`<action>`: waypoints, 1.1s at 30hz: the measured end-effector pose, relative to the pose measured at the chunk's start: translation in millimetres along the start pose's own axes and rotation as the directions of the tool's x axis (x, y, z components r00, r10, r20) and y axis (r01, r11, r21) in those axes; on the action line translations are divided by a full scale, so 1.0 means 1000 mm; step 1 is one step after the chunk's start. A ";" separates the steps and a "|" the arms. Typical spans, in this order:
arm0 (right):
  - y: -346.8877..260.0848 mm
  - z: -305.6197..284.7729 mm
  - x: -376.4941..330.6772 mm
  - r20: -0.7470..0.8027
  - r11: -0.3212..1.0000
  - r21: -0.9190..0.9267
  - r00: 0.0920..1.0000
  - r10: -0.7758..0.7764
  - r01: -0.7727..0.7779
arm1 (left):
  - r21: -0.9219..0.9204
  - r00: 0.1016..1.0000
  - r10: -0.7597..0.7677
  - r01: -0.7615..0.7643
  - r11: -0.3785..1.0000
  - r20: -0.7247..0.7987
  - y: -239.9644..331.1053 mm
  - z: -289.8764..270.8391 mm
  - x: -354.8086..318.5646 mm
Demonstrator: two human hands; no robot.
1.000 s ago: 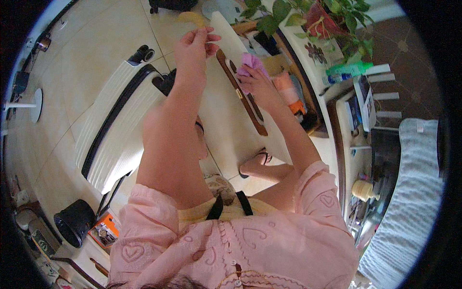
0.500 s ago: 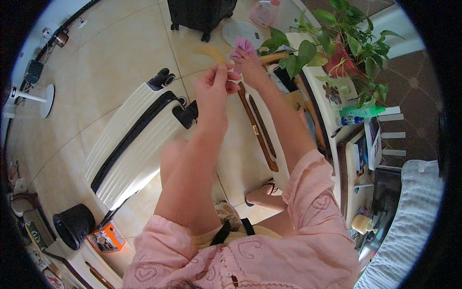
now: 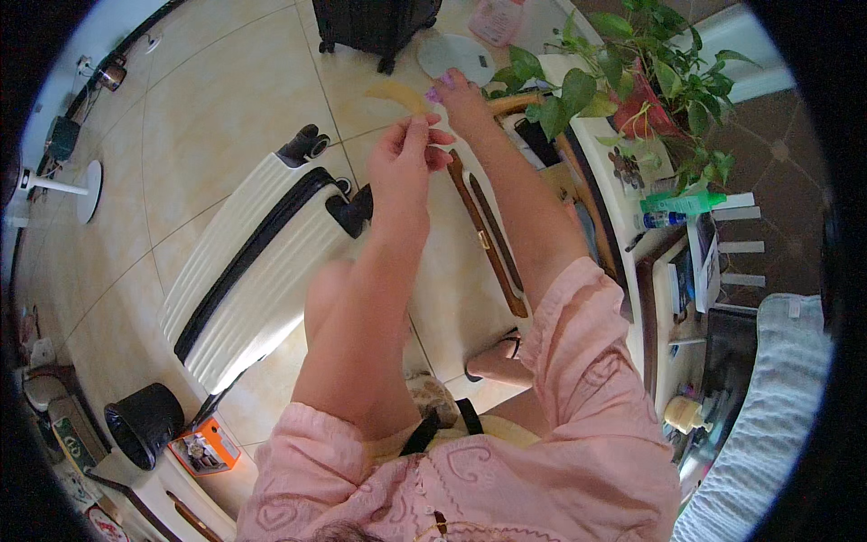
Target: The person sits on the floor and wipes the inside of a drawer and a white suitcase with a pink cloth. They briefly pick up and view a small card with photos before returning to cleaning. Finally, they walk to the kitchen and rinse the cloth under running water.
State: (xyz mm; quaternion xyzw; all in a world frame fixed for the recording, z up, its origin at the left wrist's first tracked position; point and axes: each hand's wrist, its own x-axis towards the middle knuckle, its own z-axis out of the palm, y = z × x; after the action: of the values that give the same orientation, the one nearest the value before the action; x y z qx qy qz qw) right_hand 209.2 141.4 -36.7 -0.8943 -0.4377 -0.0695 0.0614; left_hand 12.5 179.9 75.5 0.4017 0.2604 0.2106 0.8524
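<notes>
My left hand [image 3: 404, 146] is closed, its thumb and fingers pinching a thin, curved yellow piece [image 3: 394, 93] whose exact kind I cannot make out. The piece arcs up and to the left from my fingertips. Just above and to the right, my right hand [image 3: 462, 101] is closed around a crumpled purple cloth [image 3: 436, 93], mostly covered by the fingers. The cloth sits close to the yellow piece's right end; whether they touch I cannot tell. Both arms are stretched forward over an open drawer.
A white suitcase [image 3: 244, 262] lies on the tiled floor to my left, and a black suitcase [image 3: 375, 32] stands ahead. A potted plant [image 3: 646, 108] overhangs the white cabinet on the right. A black bin [image 3: 142, 425] and an orange box [image 3: 206, 447] are at lower left.
My right hand has moved slightly up and left, and less of the purple cloth shows. My left hand still holds the yellow piece in nearly the same place.
</notes>
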 end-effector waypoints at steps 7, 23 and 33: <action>-0.010 0.005 -0.028 -0.181 0.999 -0.036 0.983 -0.011 0.005 | 0.006 1.000 0.001 -0.001 1.000 0.013 -0.004 0.004 -0.001; -0.023 -0.021 -0.147 -0.314 0.983 -0.155 0.948 0.046 -0.099 | 0.041 0.995 0.007 -0.011 0.999 0.097 -0.018 0.020 -0.013; -0.036 -0.038 -0.250 -0.272 0.979 -0.129 0.955 0.119 -0.159 | 0.109 0.983 -0.008 -0.013 0.994 0.183 -0.045 0.036 -0.021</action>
State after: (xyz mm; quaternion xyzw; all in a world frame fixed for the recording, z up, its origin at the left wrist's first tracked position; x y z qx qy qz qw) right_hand 26.4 -36.3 -42.1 -0.9079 -0.3552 -0.2154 0.0565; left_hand 24.5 120.9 65.0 0.4660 0.1915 0.1592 0.8490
